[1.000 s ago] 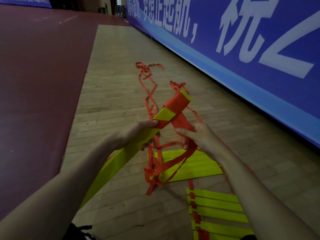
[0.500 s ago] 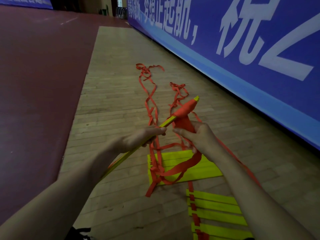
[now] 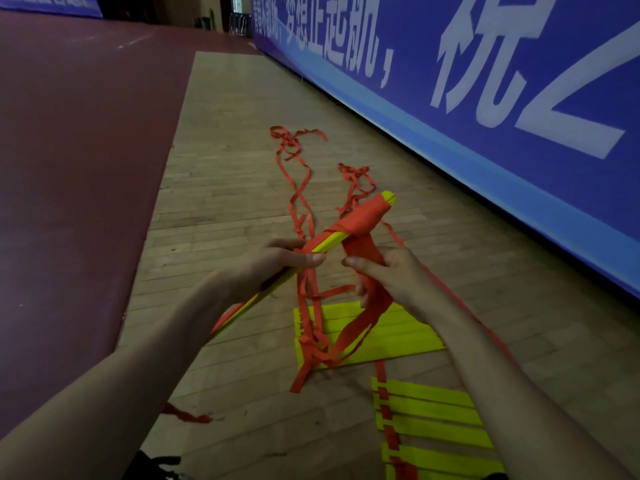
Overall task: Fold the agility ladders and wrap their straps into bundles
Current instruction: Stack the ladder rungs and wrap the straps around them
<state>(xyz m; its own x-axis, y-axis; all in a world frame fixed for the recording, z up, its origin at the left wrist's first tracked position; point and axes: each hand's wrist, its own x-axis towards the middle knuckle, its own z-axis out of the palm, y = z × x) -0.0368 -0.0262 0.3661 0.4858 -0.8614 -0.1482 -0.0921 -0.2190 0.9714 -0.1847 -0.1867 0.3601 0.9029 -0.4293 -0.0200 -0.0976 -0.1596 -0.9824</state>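
Note:
A stack of yellow ladder rungs (image 3: 329,241) is held edge-on in the air, its far end wound in orange strap (image 3: 363,216). My left hand (image 3: 273,263) grips the stack near its middle. My right hand (image 3: 384,275) pinches a wide band of the orange strap just below the wound end; the strap hangs on down from it to the floor. More loose orange strap (image 3: 298,188) trails away over the wooden floor.
A second folded stack of yellow rungs (image 3: 398,334) lies on the floor under my hands. A third ladder (image 3: 433,424) lies spread out at the lower right. A blue banner wall (image 3: 485,98) runs along the right; dark red flooring (image 3: 69,168) lies to the left.
The rung stack has turned from flat-face-up to edge-on. My right hand has carried the strap round under the wound end and down.

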